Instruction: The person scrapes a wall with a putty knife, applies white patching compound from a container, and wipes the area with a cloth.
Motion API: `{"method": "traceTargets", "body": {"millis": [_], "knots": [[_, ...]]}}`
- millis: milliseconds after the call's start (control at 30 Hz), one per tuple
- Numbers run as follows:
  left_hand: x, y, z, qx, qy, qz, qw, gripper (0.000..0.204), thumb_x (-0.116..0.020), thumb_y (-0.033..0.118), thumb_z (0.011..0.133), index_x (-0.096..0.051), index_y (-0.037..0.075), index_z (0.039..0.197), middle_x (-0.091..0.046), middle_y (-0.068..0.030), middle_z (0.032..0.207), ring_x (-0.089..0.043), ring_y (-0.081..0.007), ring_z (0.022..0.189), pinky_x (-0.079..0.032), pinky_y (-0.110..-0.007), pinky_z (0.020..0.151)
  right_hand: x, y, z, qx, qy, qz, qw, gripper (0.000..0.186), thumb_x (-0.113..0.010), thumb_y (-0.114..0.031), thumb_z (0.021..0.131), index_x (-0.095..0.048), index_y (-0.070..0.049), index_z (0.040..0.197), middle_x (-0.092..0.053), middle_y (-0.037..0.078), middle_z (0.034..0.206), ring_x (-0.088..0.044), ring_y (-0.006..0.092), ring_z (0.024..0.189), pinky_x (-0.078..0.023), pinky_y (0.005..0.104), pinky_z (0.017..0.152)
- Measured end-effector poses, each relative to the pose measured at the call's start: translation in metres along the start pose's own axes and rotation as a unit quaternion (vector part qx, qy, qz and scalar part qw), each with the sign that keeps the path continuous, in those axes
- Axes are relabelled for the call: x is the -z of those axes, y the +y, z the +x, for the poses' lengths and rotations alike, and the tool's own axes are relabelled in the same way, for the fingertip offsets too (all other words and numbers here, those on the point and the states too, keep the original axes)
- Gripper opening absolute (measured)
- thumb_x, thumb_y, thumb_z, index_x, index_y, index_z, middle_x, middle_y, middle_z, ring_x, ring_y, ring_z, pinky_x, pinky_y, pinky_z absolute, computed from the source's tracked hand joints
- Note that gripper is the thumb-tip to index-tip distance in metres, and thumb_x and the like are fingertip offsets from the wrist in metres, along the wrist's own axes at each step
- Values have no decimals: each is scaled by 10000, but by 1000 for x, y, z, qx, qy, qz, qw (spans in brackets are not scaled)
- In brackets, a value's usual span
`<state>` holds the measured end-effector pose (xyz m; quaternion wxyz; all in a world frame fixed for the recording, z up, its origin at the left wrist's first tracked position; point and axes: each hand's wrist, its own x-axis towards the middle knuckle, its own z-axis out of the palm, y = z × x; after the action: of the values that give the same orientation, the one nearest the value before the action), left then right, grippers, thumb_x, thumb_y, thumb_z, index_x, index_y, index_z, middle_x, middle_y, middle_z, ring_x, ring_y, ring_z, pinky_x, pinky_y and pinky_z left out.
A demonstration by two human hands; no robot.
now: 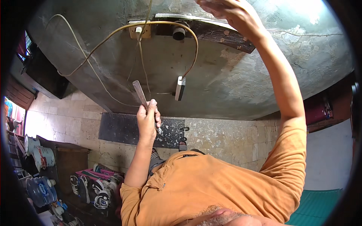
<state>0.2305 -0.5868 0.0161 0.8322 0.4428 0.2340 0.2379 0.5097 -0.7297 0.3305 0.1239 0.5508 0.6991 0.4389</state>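
Observation:
In the lower middle, my left hand is closed round a long, narrow flat metal bar. The bar tilts up toward the wall, and its lower end shows below my fingers. High at the top edge, my right hand is raised in front of the grey wall, its fingers stretched to the left and partly cut off and blurred. I see nothing in it. Beneath it, a dark brown board with a pale top edge is fixed to the wall.
A wall socket holds a white plug; a yellowish cable loops to a white power strip. Beside the board a round dark pipe end sticks out. Below lie a black mat with pale flakes, a shoe rack and white buckets.

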Motion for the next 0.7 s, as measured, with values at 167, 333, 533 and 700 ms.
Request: {"method": "traceTargets", "body": {"millis": [167,333,533,700], "knots": [[8,-12,-1,29,18,-10,999,233,-633,264,1019,-546,50,993,-504,12,707,-464,-58,479,-350,-217,356,-32,17,1,0,-14,107,994,427,-602,-160,878,-659,-66,1290,-618,68,1382,-482,277,1378,-339,409,1205],[20,-19,-2,35,25,-3,999,236,-620,276,1025,-543,54,996,-503,6,738,-465,-65,493,-345,-218,359,-4,24,-30,52,-108,98,988,388,-560,-106,900,-680,-52,1265,-633,59,1371,-505,247,1359,-366,381,1176],[40,-23,1,45,47,-4,998,239,-616,290,1025,-539,65,991,-498,7,750,-461,-69,502,-338,-224,360,36,43,-72,-102,-241,137,955,432,-599,-96,886,-651,-100,1314,-637,41,1362,-523,219,1341,-422,343,1142],[36,-12,7,31,58,13,998,246,-616,298,1024,-541,66,997,-502,5,749,-462,-69,501,-342,-228,362,15,18,-15,51,-85,-56,993,512,-544,-98,904,-565,-109,1416,-558,39,1462,-430,216,1432,-355,350,1200]]}}
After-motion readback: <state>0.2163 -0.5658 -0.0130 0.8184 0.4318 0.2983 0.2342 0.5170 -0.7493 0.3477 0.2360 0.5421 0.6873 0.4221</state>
